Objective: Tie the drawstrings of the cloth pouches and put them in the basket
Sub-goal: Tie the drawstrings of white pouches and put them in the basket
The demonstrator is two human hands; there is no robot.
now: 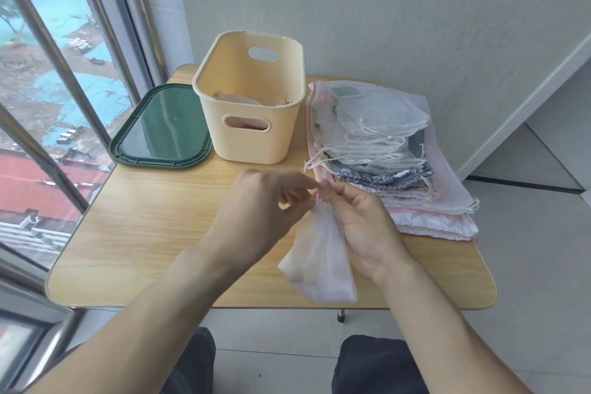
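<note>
A sheer white cloth pouch [319, 262] hangs above the table's front, its neck gathered between my two hands. My left hand [262, 211] pinches the drawstring at the neck from the left. My right hand [361, 221] pinches it from the right, fingers curled round the string. A cream plastic basket [252, 137] with handle holes stands behind my hands, with at least one pouch lying inside. A stack of flat pouches [383, 150], white mesh and patterned, lies to the basket's right with loose drawstrings.
A dark green lid [160, 134] lies flat left of the basket. The wooden table [144, 227] stands against a wall, with a window and railing on the left. My knees show below the front edge.
</note>
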